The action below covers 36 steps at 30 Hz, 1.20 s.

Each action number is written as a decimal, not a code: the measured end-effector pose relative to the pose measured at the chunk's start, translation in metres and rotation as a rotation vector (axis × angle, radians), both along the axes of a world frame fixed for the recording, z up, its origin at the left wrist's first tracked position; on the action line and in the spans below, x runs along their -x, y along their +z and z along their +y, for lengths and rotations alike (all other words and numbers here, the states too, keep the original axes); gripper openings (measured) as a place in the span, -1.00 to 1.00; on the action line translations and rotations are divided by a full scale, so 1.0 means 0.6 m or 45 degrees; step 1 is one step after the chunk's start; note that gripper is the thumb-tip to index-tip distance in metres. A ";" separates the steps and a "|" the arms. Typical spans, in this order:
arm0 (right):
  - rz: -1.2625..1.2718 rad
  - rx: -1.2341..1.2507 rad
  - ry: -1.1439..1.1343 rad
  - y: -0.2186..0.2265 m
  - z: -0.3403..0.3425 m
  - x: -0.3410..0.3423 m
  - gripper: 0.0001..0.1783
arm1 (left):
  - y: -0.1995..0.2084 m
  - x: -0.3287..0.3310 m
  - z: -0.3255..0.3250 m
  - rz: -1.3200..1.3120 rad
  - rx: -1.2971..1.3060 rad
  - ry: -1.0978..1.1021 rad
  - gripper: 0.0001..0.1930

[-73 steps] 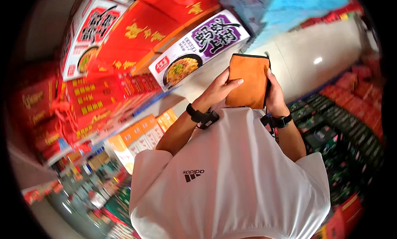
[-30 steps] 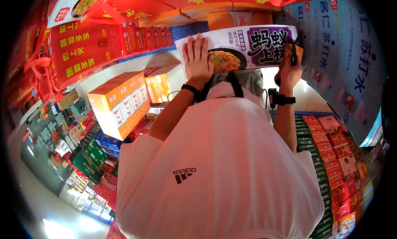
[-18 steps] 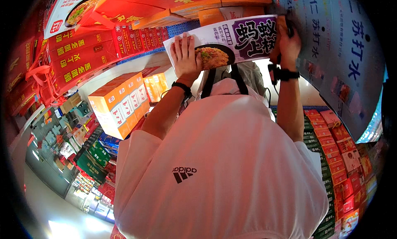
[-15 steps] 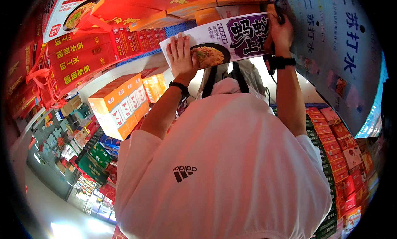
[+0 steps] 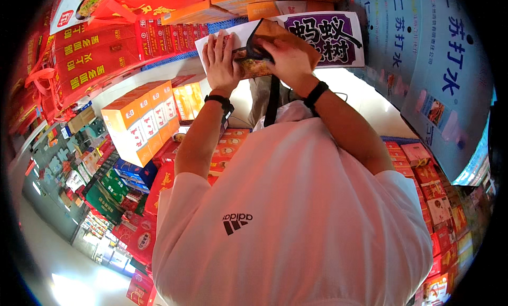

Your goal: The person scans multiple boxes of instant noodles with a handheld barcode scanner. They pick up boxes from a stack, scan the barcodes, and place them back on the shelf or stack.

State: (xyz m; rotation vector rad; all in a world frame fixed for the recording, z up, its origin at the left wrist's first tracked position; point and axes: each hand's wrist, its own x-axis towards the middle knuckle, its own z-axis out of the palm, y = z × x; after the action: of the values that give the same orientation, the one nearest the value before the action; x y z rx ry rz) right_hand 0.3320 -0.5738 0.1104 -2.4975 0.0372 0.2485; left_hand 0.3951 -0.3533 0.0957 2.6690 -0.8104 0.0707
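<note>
A long white food box (image 5: 355, 39) with a purple panel and a picture of a noodle dish lies before me at the top of the view. My left hand (image 5: 220, 65) rests flat on its left end, fingers stretched out and slightly apart. Over the middle of the box, my right hand (image 5: 290, 62) is closed on a brown cloth (image 5: 288, 35) with a dark side showing, pressed against the printed face. The cloth and hand hide much of the dish picture and part of the panel. Both wrists wear black bands.
Red gift cartons (image 5: 95, 62) are stacked at the left, with orange-and-white boxes (image 5: 142, 121) nearer me. Tall pale-blue cartons (image 5: 423, 68) stand close on the right. Rows of red packages (image 5: 431, 181) line the lower right. More orange boxes (image 5: 227, 4) sit behind the white box.
My right hand has swept left with the cloth, from the box's right end to its middle. My left hand has shifted slightly left and up, staying on the box.
</note>
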 end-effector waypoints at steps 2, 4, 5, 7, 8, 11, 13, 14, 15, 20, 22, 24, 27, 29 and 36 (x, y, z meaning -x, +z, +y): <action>-0.044 0.026 -0.017 0.003 -0.033 0.018 -0.31 | -0.007 0.000 -0.003 -0.002 -0.042 0.013 -0.41; 0.062 0.013 -0.212 -0.006 -0.091 0.026 -0.30 | -0.016 -0.003 0.001 -0.010 -0.047 0.040 -0.40; -0.188 0.024 -0.283 0.002 -0.127 0.026 -0.32 | -0.010 -0.002 0.001 -0.010 -0.052 0.026 -0.40; 0.091 0.143 -0.668 0.004 -0.179 0.030 -0.43 | -0.010 -0.002 0.004 -0.025 -0.075 0.028 -0.39; -0.041 0.159 -0.762 -0.011 -0.204 0.038 -0.44 | -0.013 -0.001 0.005 -0.038 -0.030 0.009 -0.40; -0.136 0.246 -0.998 -0.047 -0.249 0.044 -0.43 | 0.001 -0.006 0.006 -0.013 -0.021 -0.020 -0.42; -0.091 0.304 -1.009 -0.039 -0.239 0.043 -0.41 | -0.002 -0.006 0.018 0.099 0.143 -0.024 -0.38; -0.065 0.333 -1.024 -0.030 -0.229 0.040 -0.40 | 0.005 -0.009 0.021 0.191 0.305 0.016 -0.32; -0.103 0.335 -1.021 -0.028 -0.222 0.040 -0.39 | 0.016 -0.006 0.031 0.064 0.186 0.134 -0.29; -0.208 0.357 -1.047 -0.032 -0.219 0.032 -0.46 | -0.092 -0.011 0.151 0.957 0.996 0.460 -0.31; -0.191 0.410 -1.023 -0.039 -0.224 0.042 -0.43 | -0.043 0.011 0.152 1.327 1.256 0.545 -0.34; -0.232 0.351 -1.043 -0.040 -0.224 0.042 -0.45 | -0.006 0.001 0.159 1.399 1.246 0.521 -0.29; -0.130 0.507 -1.103 -0.046 -0.222 0.026 -0.44 | -0.006 -0.025 0.164 1.417 1.154 0.476 -0.27; -0.122 0.528 -1.170 -0.044 -0.208 0.028 -0.42 | -0.026 -0.049 0.162 1.482 1.383 0.361 -0.24; -0.230 0.471 -1.292 -0.061 -0.207 0.019 -0.37 | 0.008 -0.106 0.153 1.455 1.132 0.429 -0.20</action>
State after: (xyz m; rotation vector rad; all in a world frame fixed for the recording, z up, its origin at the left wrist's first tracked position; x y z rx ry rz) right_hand 0.3204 -0.6983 0.0738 -2.4868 1.3198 -0.4414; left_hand 0.4584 -0.2612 0.1005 1.5405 0.0790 -0.7462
